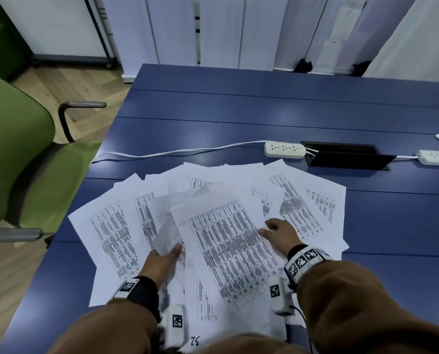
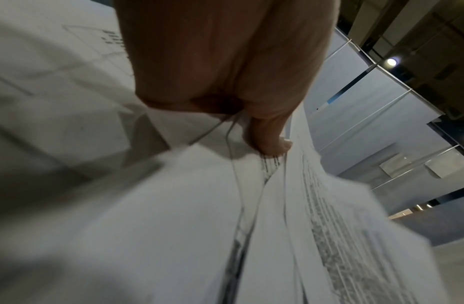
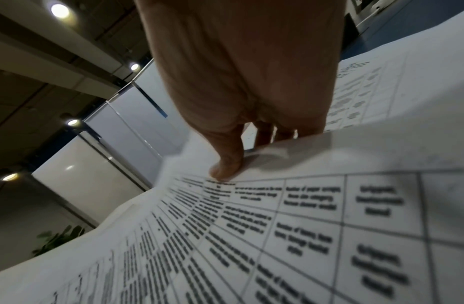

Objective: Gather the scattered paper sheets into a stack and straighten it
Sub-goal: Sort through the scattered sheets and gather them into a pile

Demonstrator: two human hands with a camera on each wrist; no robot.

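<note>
Paper sheets (image 1: 228,241) lie fanned in an overlapping spread on the near part of the blue table (image 1: 264,111), just short of the white power strip (image 1: 284,149) and its cord. You will find them light, thin and limp — each one bends at a touch and slides readily over the next, so a pull on one corner is likely to drag its neighbours askew. Take hold at the two long side edges of the central bunch, thumbs on top and fingers underneath, and draw the outer sheets inward before you try to square anything.

Your left hand (image 1: 162,261) pinches a lifted, curling sheet at the left edge of the middle bunch, thumb on top. Your right hand (image 1: 279,235) has its thumb pressed on the top sheet's right edge with the fingers tucked beneath it — the right wrist view shows that grip plainly.

They are white, printed with dense black tables; one near sheet bears a handwritten number at its lower edge.
</note>
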